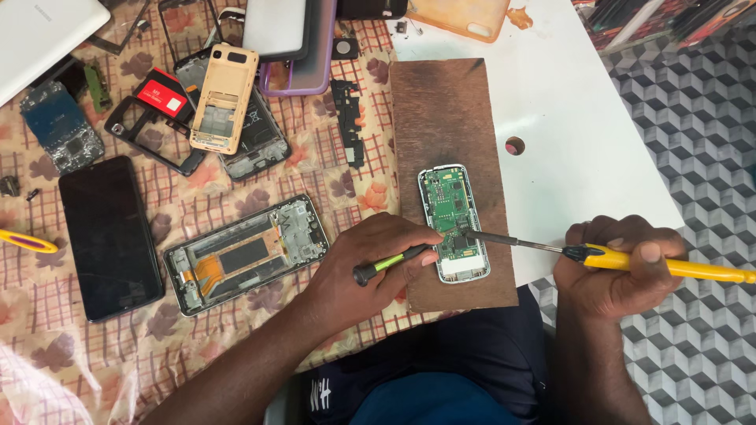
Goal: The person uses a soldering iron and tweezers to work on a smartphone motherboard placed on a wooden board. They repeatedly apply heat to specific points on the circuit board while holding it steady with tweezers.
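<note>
Dark-clothed lap and both forearms fill the near edge. Left hand (370,271) is closed around a small green-and-black screwdriver (391,262), its fingertips resting against the left edge of a small opened phone with its green circuit board (452,223) exposed. Right hand (618,264) is clenched on the yellow handle of a soldering iron (614,257), whose dark metal tip reaches leftward onto the lower part of the board, just beside the left fingertips. This phone lies on a brown wooden board (441,118), between the two hands, on the white counter (567,102). Left of the left hand, on a checked floral cloth (197,330), lies an opened smartphone frame (246,253), and farther left a black smartphone screen (109,236). Beyond the left hand sits a tan phone housing (224,97) among other phone parts.
</note>
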